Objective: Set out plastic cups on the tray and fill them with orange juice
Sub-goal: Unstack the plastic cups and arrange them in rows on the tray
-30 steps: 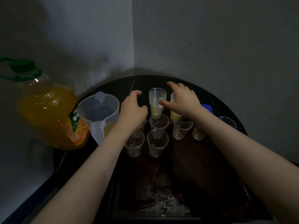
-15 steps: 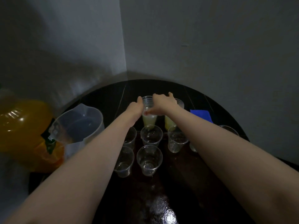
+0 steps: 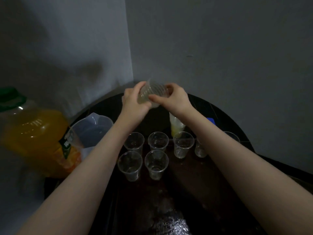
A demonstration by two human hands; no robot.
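Observation:
Both hands hold a stack of clear plastic cups [image 3: 152, 93], lifted and tilted above the far end of the dark tray [image 3: 194, 180]. My left hand [image 3: 133, 102] grips its lower part and my right hand [image 3: 174, 99] pinches the upper end. Several empty clear cups [image 3: 156, 164] stand in rows on the tray below. A second cup stack with yellow juice at its bottom [image 3: 176, 127] stands behind them. The big orange juice bottle [image 3: 37, 136] with a green cap stands at the left.
A clear plastic jug [image 3: 93, 129] stands between the bottle and the tray. A blue object [image 3: 211, 120] lies at the table's far right, partly hidden by my right forearm. Grey walls meet in a corner right behind the round black table [image 3: 225, 116].
Both hands reached the cup stack, took hold of it and lifted it off the tray, tilting it. The camera view shifted, bringing the bottle back into sight.

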